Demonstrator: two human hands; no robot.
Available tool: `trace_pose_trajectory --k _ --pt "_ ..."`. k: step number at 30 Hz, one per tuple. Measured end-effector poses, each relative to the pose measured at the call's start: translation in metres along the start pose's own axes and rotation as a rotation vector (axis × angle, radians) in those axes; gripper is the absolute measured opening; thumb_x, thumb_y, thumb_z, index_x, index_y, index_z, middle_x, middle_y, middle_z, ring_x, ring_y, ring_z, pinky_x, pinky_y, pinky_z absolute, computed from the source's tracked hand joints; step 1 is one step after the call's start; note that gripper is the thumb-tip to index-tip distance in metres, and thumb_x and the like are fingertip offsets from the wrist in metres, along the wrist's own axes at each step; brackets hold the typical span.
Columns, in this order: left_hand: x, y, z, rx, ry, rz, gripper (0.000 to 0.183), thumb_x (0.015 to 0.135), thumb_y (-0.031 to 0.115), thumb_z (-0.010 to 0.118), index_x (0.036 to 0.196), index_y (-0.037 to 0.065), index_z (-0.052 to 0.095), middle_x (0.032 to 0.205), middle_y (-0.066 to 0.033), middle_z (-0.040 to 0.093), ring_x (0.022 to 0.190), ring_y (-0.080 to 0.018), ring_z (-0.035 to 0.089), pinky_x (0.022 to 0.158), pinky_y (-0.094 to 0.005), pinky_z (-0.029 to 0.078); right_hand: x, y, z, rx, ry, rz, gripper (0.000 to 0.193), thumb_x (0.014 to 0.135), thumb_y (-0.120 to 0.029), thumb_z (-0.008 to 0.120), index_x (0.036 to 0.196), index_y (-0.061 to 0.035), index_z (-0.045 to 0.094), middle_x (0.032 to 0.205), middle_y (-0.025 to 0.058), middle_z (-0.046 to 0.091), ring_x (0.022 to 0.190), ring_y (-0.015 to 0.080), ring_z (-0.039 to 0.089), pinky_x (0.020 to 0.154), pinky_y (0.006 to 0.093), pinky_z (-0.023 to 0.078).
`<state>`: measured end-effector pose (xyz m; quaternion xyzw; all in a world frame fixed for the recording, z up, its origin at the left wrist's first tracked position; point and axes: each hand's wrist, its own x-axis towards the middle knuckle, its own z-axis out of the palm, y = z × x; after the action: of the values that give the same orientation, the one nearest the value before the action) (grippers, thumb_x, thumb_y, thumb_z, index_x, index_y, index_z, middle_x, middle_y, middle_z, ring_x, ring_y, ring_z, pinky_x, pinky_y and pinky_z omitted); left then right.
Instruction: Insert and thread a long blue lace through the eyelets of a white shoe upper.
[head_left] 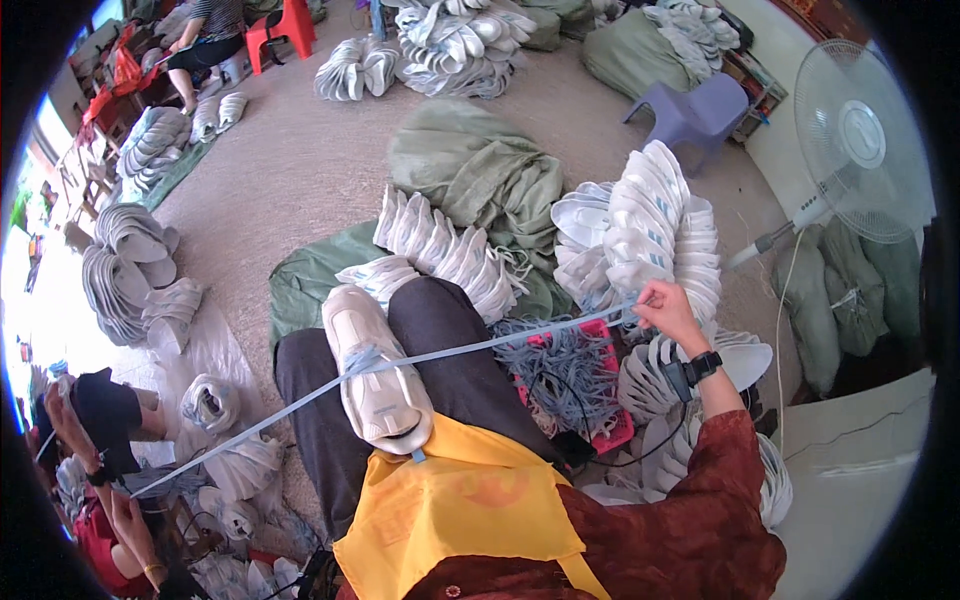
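A beige-white sneaker [376, 385] rests on my lap, its heel toward me. A light blue-grey shoelace [480, 344] crosses it at the laces and stretches taut to both sides. My right hand [668, 310] pinches the lace on the right, with a black watch at the wrist. The lace's other end runs to my left hand [130, 522] near the lower left rim, closed on it; its fingers show only small. Below my right hand, a pink basket [618, 400] holds a heap of blue-grey laces [560, 372].
White shoe uppers [650, 230] stand in stacks around me. Green sacks [470, 165] lie ahead. A purple stool [690, 110] and a standing fan [862, 140] are at the right. Close on the left sits a co-worker [95, 410]; another person [205, 40] sits farther back.
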<state>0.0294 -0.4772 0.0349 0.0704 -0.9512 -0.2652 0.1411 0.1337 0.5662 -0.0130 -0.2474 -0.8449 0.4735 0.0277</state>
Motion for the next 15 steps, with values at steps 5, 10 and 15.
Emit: trace_pose_trajectory --k 5,10,15 --pt "-0.003 -0.03 0.002 -0.141 0.126 -0.03 0.021 0.097 0.001 0.06 0.117 -0.005 0.057 0.091 -0.0042 0.056 0.083 -0.0144 0.051 0.077 -0.0279 0.045 0.001 -0.001 0.001 -0.265 0.057 -0.079 0.014 0.081 -0.001 0.076 0.08 0.0008 0.062 0.07 0.0059 0.067 0.057 0.0147 0.066 0.053 0.0317 0.05" --pt "-0.006 -0.024 0.006 -0.178 0.124 -0.113 0.021 0.097 0.001 0.059 0.117 -0.004 0.057 0.092 -0.0037 0.056 0.083 -0.0134 0.051 0.076 -0.0269 0.045 -0.001 0.003 -0.005 -0.498 0.147 -0.291 0.014 0.075 -0.007 0.076 0.082 0.0006 0.066 0.076 0.0135 0.069 0.064 0.03 0.065 0.061 0.0374 0.051" --pt "-0.004 0.006 0.006 0.071 0.009 -0.15 0.022 0.096 -0.001 0.06 0.117 -0.006 0.057 0.089 -0.0025 0.054 0.081 -0.0128 0.05 0.075 -0.0269 0.045 -0.008 0.003 -0.012 -0.531 0.25 -0.338 0.015 0.072 -0.004 0.082 0.077 0.0004 0.069 0.073 0.0126 0.066 0.058 0.0213 0.062 0.057 0.0344 0.049"
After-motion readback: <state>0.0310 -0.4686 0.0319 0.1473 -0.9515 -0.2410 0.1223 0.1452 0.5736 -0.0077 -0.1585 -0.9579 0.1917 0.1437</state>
